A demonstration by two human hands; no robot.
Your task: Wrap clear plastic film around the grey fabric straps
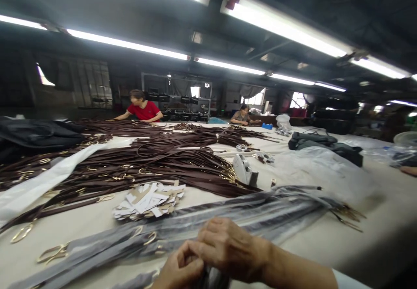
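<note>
Both of my hands meet at the bottom edge of the view. My left hand [180,270] is curled in a pinch. My right hand [228,247] is closed beside it, partly over it. Between them they grip a dark strap end in clear plastic [211,279], mostly hidden by the fingers. Just beyond the hands lies a long bundle of plastic-wrapped straps [208,219] with gold buckles, running from the lower left up to the right across the beige table [325,241].
Piles of dark brown straps [156,163] cover the middle of the table. A heap of white and tan paper tags [150,200] lies in front of them, and a small white tool [244,169] stands to their right. Dark bags [325,143] and plastic sheets lie at right. Two people [141,106] work at the far side.
</note>
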